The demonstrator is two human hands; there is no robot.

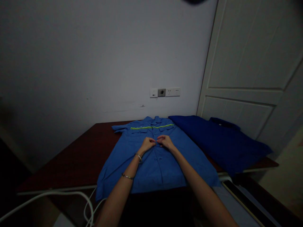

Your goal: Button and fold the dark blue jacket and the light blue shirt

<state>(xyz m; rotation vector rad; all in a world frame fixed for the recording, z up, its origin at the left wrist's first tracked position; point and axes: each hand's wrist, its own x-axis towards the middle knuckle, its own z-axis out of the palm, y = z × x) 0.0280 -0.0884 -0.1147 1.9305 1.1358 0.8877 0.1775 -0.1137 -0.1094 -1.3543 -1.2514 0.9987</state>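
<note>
A light blue short-sleeved shirt (142, 164) with a yellow-green stripe across its chest lies front up, its collar towards the wall. My left hand (148, 143) pinches the shirt's front edge near the middle, below the stripe. Close beside it on the right, my right hand (165, 142) has its fingers bent and pressed together on the same front opening. Any button between the fingertips is too small to make out. Bracelets circle my left wrist and forearm.
The shirt lies on a dark red table (71, 157). A dark blue garment (213, 138) covers its right side. Behind are a wall with sockets (172, 92) and a white door (239, 72). A white cable (59, 193) loops at the lower left.
</note>
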